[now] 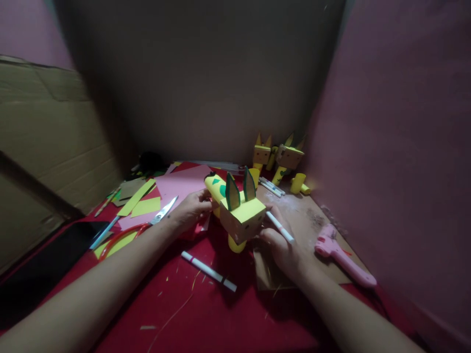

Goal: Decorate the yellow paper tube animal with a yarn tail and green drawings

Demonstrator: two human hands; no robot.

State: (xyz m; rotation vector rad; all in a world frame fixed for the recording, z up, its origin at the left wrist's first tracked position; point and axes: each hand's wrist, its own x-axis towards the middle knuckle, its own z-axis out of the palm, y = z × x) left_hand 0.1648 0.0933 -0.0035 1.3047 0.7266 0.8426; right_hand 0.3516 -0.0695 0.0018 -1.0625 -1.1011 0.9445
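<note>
A paper animal figure point(243, 218) with a box-shaped head, two green-edged pointed ears and a yellow tube body with green patches stands in the middle. My left hand point(195, 211) grips its body from the left, the fingertips partly hidden behind the tube. On the other side my right hand point(277, 240) has its fingers closed round a white marker point(280, 228), close to the right side of the box head. Another white marker point(209, 271) lies on the red cloth in front of the figure.
Red-handled scissors point(142, 228) and coloured paper point(180, 189) lie at the left, near a black flat object point(47, 267). A pink glue gun point(344, 255) rests on cardboard point(305, 220) at the right. Two similar figures point(261, 155) stand behind, beside several markers point(271, 187).
</note>
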